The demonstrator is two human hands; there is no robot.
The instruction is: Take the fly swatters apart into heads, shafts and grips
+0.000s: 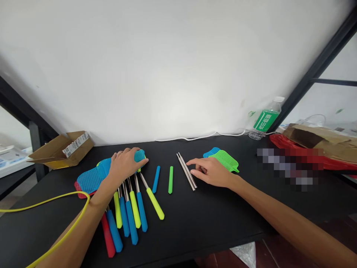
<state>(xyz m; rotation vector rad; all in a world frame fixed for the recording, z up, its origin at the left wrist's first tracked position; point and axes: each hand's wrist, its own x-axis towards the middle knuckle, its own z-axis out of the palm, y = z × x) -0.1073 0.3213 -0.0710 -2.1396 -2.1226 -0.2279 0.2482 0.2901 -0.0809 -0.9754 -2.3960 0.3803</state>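
Note:
My left hand rests palm down on a group of fly swatters, thumb stretched away from the fingers. Part of a blue mesh head shows between thumb and forefinger; more blue mesh heads lie left of the hand, overlapping. Their blue, yellow-green and red handles point toward me. My right hand is open, its forefinger and thumb apart beside two metal rods. A loose blue handle and a green handle lie between the hands. Behind the right hand are a green swatter head and a blue swatter head.
An open cardboard box stands at the back left. A plastic bottle leans by the wall at right, near red plastic packaging and brown cardboard. A yellow cord crosses my left forearm; a white cable runs along the wall.

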